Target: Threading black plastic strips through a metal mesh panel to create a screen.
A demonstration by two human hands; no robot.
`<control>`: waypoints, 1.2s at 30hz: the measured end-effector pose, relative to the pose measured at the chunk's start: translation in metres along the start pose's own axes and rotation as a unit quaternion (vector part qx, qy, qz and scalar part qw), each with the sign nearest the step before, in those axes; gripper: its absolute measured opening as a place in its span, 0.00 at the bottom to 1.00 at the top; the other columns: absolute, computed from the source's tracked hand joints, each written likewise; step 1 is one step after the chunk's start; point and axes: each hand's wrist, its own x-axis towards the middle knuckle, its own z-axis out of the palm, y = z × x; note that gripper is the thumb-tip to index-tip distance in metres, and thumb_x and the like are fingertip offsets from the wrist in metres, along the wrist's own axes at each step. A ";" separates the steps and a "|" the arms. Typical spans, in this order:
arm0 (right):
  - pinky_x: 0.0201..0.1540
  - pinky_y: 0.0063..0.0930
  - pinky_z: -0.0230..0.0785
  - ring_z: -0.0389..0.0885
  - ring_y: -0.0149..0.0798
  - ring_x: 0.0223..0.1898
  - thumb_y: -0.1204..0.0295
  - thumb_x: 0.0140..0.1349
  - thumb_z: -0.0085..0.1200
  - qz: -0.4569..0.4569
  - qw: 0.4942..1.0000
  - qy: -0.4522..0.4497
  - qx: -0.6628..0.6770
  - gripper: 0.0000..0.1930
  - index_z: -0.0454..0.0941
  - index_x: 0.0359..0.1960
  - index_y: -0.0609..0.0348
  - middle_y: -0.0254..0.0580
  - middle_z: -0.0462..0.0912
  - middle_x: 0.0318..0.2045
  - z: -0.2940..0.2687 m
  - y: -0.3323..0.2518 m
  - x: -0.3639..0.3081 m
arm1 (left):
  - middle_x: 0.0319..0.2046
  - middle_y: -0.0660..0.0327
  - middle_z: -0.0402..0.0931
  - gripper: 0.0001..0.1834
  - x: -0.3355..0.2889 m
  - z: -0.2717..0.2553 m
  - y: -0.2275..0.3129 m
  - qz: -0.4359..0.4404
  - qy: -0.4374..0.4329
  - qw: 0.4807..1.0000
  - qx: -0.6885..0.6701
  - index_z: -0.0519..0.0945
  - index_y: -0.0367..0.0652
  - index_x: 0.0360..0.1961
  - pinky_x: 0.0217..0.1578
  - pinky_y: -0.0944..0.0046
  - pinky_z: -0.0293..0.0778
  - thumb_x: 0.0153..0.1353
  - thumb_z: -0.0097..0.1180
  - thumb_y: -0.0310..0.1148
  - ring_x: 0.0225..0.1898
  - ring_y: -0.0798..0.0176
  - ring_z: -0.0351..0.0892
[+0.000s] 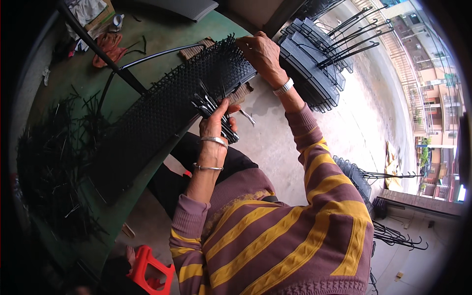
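Observation:
A long black mesh panel lies slantwise across the green tabletop, its far edge lined with short black prongs. My left hand is closed around a bundle of thin, shiny black strips beside the panel's near edge. Several of their ends stick up over the panel. My right hand is at the panel's far right corner, fingers bent and pressed together at the pronged edge. What it pinches, if anything, is too small to make out.
A large tangled pile of black strips covers the table's left side. A curved metal bar crosses behind the panel. Stacked black panels with long hooks stand on the floor at right. A red plastic stool is at lower left.

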 end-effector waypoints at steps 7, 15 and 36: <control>0.38 0.21 0.72 0.78 0.22 0.35 0.64 0.67 0.55 0.161 0.861 -0.340 0.342 0.17 0.80 0.51 0.61 0.36 0.84 0.35 -0.046 -0.045 -0.017 | 0.32 0.57 0.82 0.11 0.000 -0.001 0.001 -0.006 0.016 1.000 0.008 0.80 0.46 0.40 0.17 0.73 0.65 0.59 0.65 0.37 0.19 0.72 0.70; 0.44 0.24 0.74 0.82 0.28 0.41 0.67 0.65 0.57 0.140 0.814 -0.366 0.428 0.14 0.79 0.44 0.67 0.38 0.85 0.36 -0.053 -0.056 -0.030 | 0.33 0.58 0.83 0.12 0.001 -0.004 0.000 -0.020 0.021 0.999 0.038 0.82 0.46 0.42 0.17 0.73 0.65 0.59 0.65 0.37 0.19 0.73 0.70; 0.30 0.22 0.75 0.86 0.32 0.28 0.74 0.67 0.51 0.039 0.961 0.030 0.271 0.05 0.76 0.38 0.64 0.42 0.84 0.23 0.004 -0.027 0.008 | 0.40 0.58 0.81 0.10 0.024 -0.017 -0.009 -0.089 -0.003 0.995 -0.053 0.77 0.55 0.46 0.45 0.41 0.78 0.69 0.52 0.44 0.41 0.58 0.80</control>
